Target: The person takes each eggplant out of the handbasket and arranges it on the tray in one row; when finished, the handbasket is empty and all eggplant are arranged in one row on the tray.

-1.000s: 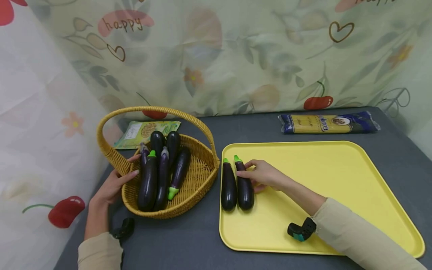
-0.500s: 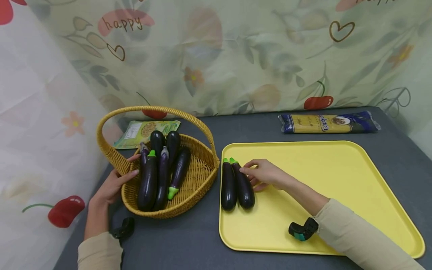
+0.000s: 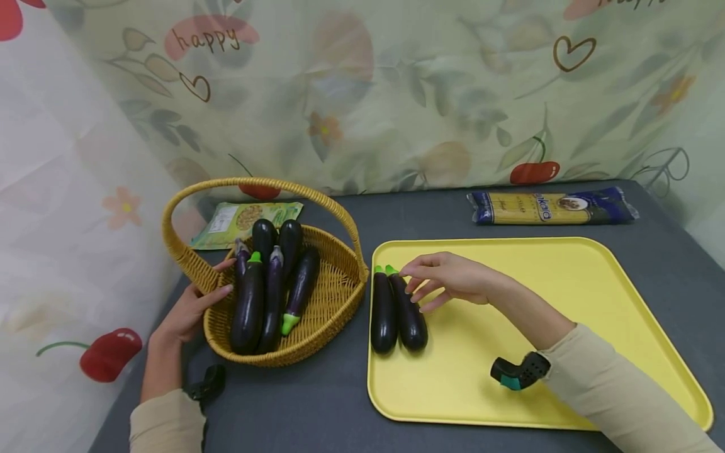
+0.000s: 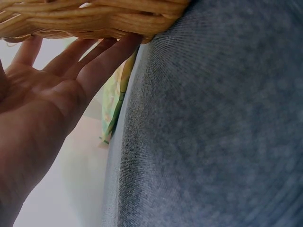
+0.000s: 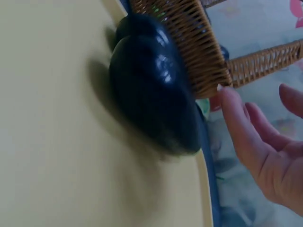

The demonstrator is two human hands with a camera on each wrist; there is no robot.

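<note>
My left hand (image 3: 192,311) grips the left side of a wicker basket (image 3: 334,314) near the foot of its tall handle. Thumb over the rim, its other fingers reach against the outer wicker wall (image 4: 94,21). Several dark eggplants (image 3: 249,308) lie in the basket. On the left end of a yellow tray (image 3: 510,390), two eggplants (image 3: 384,314) with green caps lie side by side, tops leaning together. Just above the right-hand eggplant (image 3: 412,321) hovers my right hand (image 3: 453,277), fingers loosely spread and holding nothing. The right wrist view shows these fingers (image 5: 246,137) apart from the eggplants.
A green food packet (image 3: 226,223) lies behind the basket. At the back right, a pack of spaghetti (image 3: 555,207) rests beyond the tray on the grey tabletop (image 3: 300,409). Printed cloth (image 3: 385,113) hangs behind and at the left.
The right hand has let go of the right-hand eggplant and risen away. That eggplant's top has tilted left toward its neighbour. The left hand and basket stay put.
</note>
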